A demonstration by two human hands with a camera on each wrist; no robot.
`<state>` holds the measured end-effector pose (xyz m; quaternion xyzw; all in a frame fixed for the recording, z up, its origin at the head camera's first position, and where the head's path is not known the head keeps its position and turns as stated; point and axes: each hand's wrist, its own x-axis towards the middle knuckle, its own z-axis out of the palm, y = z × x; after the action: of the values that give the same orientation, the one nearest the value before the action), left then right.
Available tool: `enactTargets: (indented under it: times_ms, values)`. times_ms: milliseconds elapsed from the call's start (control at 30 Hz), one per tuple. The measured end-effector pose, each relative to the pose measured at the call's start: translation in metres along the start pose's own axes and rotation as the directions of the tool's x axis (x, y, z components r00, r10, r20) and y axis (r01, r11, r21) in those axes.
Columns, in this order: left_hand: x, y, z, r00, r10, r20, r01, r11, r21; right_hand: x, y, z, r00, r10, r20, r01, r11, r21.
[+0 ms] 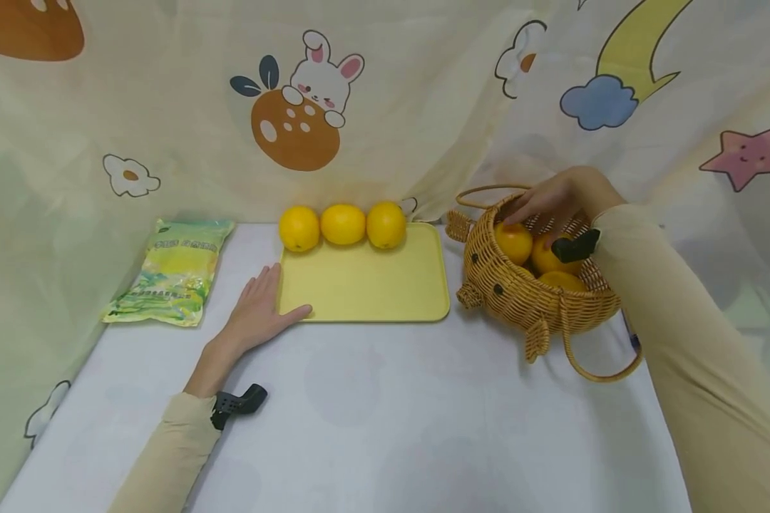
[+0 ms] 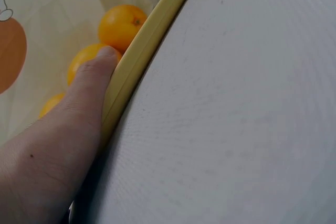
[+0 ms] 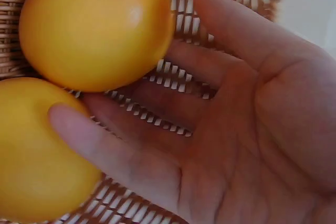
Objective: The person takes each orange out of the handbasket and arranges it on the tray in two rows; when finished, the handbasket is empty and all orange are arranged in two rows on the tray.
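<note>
My left hand (image 1: 261, 308) rests at the left end of a yellow tray (image 1: 366, 285), its fingers along the outer side and its thumb over the front rim. Three oranges (image 1: 343, 224) form a row along the tray's back edge. At the right, my right hand (image 1: 555, 196) reaches into a wicker basket (image 1: 513, 296) shaped like an animal. Several oranges lie inside it. In the right wrist view, my spread fingers (image 3: 121, 156) are around one orange (image 3: 97, 30) without gripping it; one fingertip touches the orange below it (image 3: 42, 150).
A green and yellow plastic packet (image 1: 173, 274) lies left of the tray. One basket handle (image 1: 599, 374) droops onto the white tabletop (image 1: 385, 413), and another handle sticks out behind. A printed cloth (image 1: 417, 107) hangs along the back of the table.
</note>
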<state>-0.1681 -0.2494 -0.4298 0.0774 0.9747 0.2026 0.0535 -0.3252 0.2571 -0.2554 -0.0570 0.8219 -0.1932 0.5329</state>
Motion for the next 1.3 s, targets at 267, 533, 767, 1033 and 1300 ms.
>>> enactTargets:
  times_ms: [267, 533, 767, 1033, 1300]
  values:
    - [0.001, 0.001, -0.001, 1.0, -0.005, 0.002, 0.005, 1.0, -0.001, 0.019, 0.015, 0.004, 0.996, -0.069, 0.059, 0.061, 0.99, 0.126]
    - [-0.001, 0.0, -0.002, 1.0, -0.013, 0.002, 0.013, 1.0, 0.002, 0.032, 0.016, 0.004, 0.988, -0.101, 0.113, 0.079, 0.98, 0.184]
    - [-0.001, 0.0, 0.0, 1.0, -0.021, 0.012, 0.021, 1.0, 0.001, 0.041, 0.016, 0.007, 0.995, -0.073, 0.075, 0.058, 0.981, 0.185]
    - [-0.002, 0.0, 0.003, 1.0, -0.011, 0.003, 0.011, 1.0, -0.005, 0.041, 0.022, 0.004, 0.991, -0.099, 0.09, 0.088, 0.989, 0.12]
    - [-0.001, -0.001, 0.002, 1.0, -0.008, 0.001, 0.008, 1.0, 0.006, -0.002, 0.034, -0.004, 0.975, -0.199, 0.095, 0.19, 0.977, 0.097]
